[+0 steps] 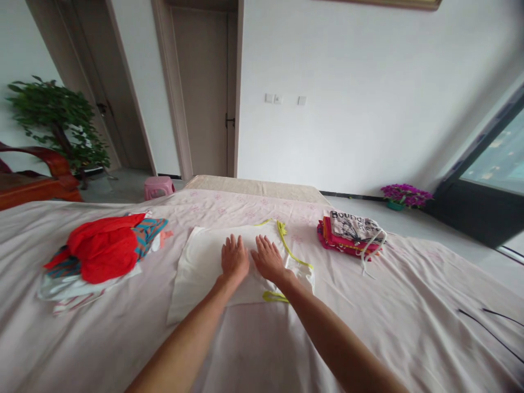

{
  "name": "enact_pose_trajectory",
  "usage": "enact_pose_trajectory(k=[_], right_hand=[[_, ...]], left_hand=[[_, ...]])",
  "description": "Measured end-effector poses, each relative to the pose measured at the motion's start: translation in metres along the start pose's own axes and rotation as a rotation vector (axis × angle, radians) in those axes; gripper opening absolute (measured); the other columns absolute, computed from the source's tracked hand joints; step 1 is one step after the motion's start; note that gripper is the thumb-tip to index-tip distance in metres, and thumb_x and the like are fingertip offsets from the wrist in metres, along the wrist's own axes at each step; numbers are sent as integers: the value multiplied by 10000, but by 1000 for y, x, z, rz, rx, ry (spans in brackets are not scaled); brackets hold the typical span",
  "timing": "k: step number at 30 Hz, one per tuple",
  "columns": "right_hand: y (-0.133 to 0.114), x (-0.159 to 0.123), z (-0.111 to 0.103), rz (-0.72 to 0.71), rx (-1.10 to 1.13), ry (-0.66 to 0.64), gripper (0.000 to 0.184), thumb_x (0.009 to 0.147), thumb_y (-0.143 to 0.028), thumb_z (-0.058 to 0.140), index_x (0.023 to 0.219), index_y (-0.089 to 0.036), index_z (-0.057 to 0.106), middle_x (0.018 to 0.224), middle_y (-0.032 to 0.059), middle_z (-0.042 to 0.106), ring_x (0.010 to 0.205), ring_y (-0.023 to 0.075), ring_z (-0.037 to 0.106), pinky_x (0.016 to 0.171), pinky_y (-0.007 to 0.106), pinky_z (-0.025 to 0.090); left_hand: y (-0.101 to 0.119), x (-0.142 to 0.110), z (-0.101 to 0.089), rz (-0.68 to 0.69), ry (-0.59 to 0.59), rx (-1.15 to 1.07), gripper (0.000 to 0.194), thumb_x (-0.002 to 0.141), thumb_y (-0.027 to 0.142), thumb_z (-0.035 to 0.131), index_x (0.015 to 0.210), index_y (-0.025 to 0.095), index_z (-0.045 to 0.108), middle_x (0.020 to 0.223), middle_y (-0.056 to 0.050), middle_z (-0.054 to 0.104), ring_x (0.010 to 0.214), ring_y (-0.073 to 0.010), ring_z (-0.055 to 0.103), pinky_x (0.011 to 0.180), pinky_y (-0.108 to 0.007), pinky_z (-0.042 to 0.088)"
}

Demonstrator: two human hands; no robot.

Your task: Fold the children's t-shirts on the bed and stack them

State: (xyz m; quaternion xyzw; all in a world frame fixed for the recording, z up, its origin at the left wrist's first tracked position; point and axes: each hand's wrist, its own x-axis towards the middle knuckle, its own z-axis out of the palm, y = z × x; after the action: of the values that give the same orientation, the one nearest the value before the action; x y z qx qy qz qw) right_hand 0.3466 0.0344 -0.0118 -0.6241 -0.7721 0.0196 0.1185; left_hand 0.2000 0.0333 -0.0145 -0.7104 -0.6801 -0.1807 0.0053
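Note:
A white sleeveless top (196, 273) with yellow-green trim lies spread on the pale pink sheet (262, 349). Its trimmed neck and armhole end points right, and its wide hem is at the left. My left hand (234, 257) rests flat on the middle of the fabric, fingers stretched out. Just to its right, my right hand (268, 258) also lies palm down on the top with fingers apart, close to the yellow-green edge. Neither hand grips the cloth. Part of the lower right of the top is hidden under my right forearm.
On the left sits a loose heap of clothes (106, 245), red on top. A folded stack of clothes (352, 234) with a white drawstring is at the right. Dark cords (491, 333) lie at the right edge. Beyond are a pink stool (159, 187) and purple flowers (405, 195).

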Motion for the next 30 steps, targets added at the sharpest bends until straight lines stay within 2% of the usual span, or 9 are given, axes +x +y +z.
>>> enact_pose_trajectory(k=[2, 4, 8, 14, 19, 22, 25, 28, 30], right_hand=[[3, -14, 4, -6, -26, -14, 650, 1009, -464, 288, 1555, -111, 268, 1607, 125, 245, 1496, 252, 195, 1204, 437, 166], [15, -23, 6, 9, -63, -24, 651, 1006, -464, 304, 1552, -110, 279, 1607, 124, 239, 1494, 259, 203, 1210, 438, 150], [40, -27, 4, 6, -113, -30, 645, 1011, -470, 287, 1548, -113, 294, 1609, 114, 235, 1494, 255, 203, 1215, 433, 137], [58, -32, -2, 21, -141, -42, 650, 1019, -473, 250, 1554, -103, 265, 1614, 113, 218, 1496, 240, 194, 1212, 452, 138], [66, -37, -14, 58, -166, -90, 658, 1018, -484, 233, 1552, -100, 266, 1618, 112, 207, 1502, 252, 169, 1208, 482, 121], [53, -41, -20, 74, -182, -76, 662, 1017, -484, 236, 1552, -94, 262, 1618, 127, 202, 1507, 256, 145, 1208, 497, 95], [25, -49, -17, -9, -149, -35, 662, 1018, -485, 243, 1558, -103, 249, 1621, 118, 190, 1510, 246, 130, 1214, 473, 100], [1, -59, -8, -111, -89, -48, 662, 1018, -498, 233, 1560, -120, 252, 1618, 104, 200, 1504, 244, 162, 1213, 449, 147], [0, -65, -5, -135, -76, -56, 665, 1017, -506, 232, 1557, -119, 265, 1614, 107, 210, 1499, 249, 183, 1212, 449, 162]], left_hand=[[7, -18, 4, 19, -28, -7, 600, 971, 359, 330, 1488, 62, 393, 1559, -248, 331, 1451, -361, 306, 1155, -504, 262], [-2, -32, 4, 39, -34, 16, 634, 972, 435, 335, 1485, 69, 402, 1563, -248, 321, 1463, -362, 277, 1170, -524, 220], [-45, -47, -7, 8, -15, 97, 653, 967, 496, 341, 1484, 104, 417, 1567, -226, 330, 1456, -363, 285, 1168, -543, 195], [-111, -68, -28, -115, 22, 221, 629, 964, 508, 356, 1487, 165, 424, 1564, -195, 357, 1438, -360, 314, 1145, -547, 228], [-138, -82, -42, -204, 12, 344, 610, 973, 490, 345, 1494, 180, 415, 1536, -201, 401, 1408, -369, 366, 1125, -562, 250], [-120, -82, -51, -216, 77, 385, 583, 967, 437, 383, 1454, 130, 473, 1534, -237, 384, 1424, -389, 335, 1147, -551, 212], [-76, -77, -48, -107, 113, 312, 569, 973, 404, 371, 1440, 101, 487, 1548, -230, 365, 1455, -361, 292, 1174, -502, 191], [-35, -78, -33, 11, 20, 188, 596, 979, 450, 340, 1463, 123, 459, 1547, -199, 385, 1449, -340, 315, 1160, -490, 240], [-24, -81, -23, 66, -40, 154, 622, 970, 494, 351, 1479, 146, 439, 1556, -190, 374, 1449, -342, 314, 1154, -508, 246]])
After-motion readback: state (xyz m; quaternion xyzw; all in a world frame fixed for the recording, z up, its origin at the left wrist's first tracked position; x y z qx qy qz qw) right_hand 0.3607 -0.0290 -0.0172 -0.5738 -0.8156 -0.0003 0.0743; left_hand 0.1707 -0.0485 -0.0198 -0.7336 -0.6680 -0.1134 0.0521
